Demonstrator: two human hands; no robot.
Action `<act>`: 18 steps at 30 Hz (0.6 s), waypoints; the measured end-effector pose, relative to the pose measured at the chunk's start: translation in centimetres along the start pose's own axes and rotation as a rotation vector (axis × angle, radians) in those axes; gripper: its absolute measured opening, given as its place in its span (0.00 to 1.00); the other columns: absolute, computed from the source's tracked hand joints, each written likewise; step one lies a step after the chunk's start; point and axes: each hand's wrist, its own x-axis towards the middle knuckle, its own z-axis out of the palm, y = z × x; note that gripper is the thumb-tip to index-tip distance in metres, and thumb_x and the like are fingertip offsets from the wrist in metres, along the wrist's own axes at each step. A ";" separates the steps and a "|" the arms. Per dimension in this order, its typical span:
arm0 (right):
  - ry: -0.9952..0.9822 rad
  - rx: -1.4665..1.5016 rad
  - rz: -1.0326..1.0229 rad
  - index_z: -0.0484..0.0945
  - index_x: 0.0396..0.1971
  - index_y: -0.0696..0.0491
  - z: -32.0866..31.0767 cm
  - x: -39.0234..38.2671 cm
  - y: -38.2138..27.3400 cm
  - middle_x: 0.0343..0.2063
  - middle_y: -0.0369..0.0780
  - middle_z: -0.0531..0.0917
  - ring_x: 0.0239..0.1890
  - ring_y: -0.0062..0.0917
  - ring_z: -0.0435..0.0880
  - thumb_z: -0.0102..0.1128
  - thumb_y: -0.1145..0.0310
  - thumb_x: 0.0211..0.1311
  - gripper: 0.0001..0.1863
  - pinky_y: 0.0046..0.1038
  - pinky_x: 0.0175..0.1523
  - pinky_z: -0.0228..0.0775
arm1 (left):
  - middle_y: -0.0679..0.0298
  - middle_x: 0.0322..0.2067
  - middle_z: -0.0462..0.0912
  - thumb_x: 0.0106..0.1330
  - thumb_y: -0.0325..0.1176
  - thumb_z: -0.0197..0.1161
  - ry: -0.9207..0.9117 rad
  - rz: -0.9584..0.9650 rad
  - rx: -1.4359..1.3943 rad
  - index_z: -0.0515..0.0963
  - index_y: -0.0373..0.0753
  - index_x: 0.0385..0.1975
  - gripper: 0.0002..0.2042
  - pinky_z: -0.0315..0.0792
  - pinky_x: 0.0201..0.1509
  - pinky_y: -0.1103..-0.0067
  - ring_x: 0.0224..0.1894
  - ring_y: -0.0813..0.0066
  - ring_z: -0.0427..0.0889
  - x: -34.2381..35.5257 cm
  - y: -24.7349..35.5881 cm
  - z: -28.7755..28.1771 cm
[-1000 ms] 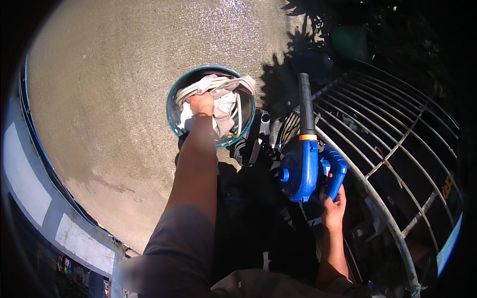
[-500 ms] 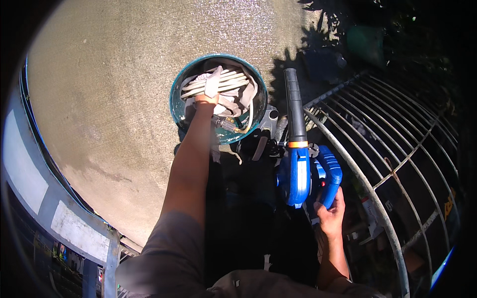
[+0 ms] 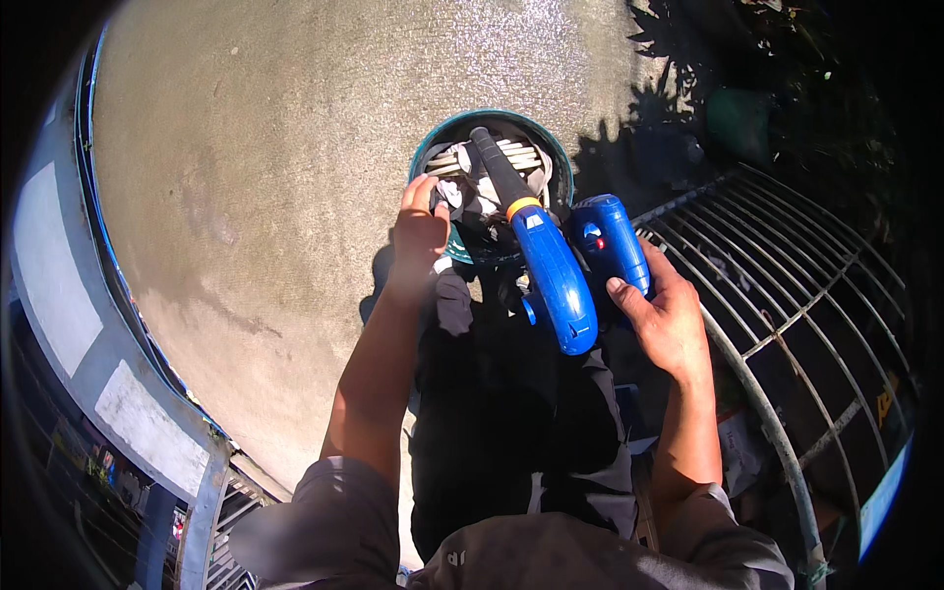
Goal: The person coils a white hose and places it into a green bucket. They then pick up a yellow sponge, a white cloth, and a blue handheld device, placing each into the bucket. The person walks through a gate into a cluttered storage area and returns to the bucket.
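Note:
A blue leaf blower [image 3: 557, 277] with a black nozzle and an orange ring is held by its rear handle in my right hand [image 3: 677, 323], fingers closed round it. Its nozzle slants over a round teal bucket [image 3: 425, 147]. Inside the bucket lie a coiled white cord [image 3: 521, 155] and crumpled pale cloth [image 3: 489, 197]; the nozzle covers some of this. My left hand [image 3: 421, 231] is at the bucket's left rim with fingers and thumb apart, holding nothing I can see. Whether it touches the rim I cannot tell.
A curved metal-bar rack [image 3: 777, 265] stands close on the right. Behind it, in shade, are a dark green container [image 3: 737, 123] and plants. Concrete ground [image 3: 265, 167] spreads left and ahead, bounded at far left by a grey and white barrier [image 3: 152, 428].
My left hand has come out of the bucket to its left rim. The leaf blower has moved up and left, its nozzle now over the bucket. The bucket sits farther right in view.

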 end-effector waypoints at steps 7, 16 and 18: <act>-0.226 -0.270 0.059 0.86 0.50 0.60 4.8 17.1 -5.6 0.39 0.50 0.90 0.44 0.39 0.90 0.68 0.47 0.60 0.31 0.38 0.52 0.77 | 0.50 0.68 0.72 0.63 0.27 0.60 -0.301 -0.047 0.121 0.72 0.36 0.66 0.28 0.71 0.70 0.64 0.65 0.48 0.76 3.0 -1.8 3.1; -0.184 0.500 0.314 0.82 0.47 0.61 14.1 17.7 -0.4 0.32 0.41 0.84 0.27 0.24 0.80 0.66 0.57 0.66 0.21 0.31 0.33 0.75 | 0.49 0.60 0.82 0.75 0.27 0.56 -0.245 -0.532 -0.714 0.74 0.27 0.64 0.20 0.70 0.69 0.76 0.65 0.67 0.78 1.5 -7.8 2.1; -0.195 0.952 0.473 0.79 0.52 0.62 13.2 15.8 1.6 0.30 0.41 0.84 0.27 0.23 0.84 0.61 0.61 0.70 0.20 0.27 0.29 0.81 | 0.53 0.58 0.84 0.78 0.32 0.58 -0.324 -0.363 -0.519 0.76 0.30 0.63 0.19 0.69 0.68 0.75 0.65 0.69 0.78 1.7 -8.1 2.1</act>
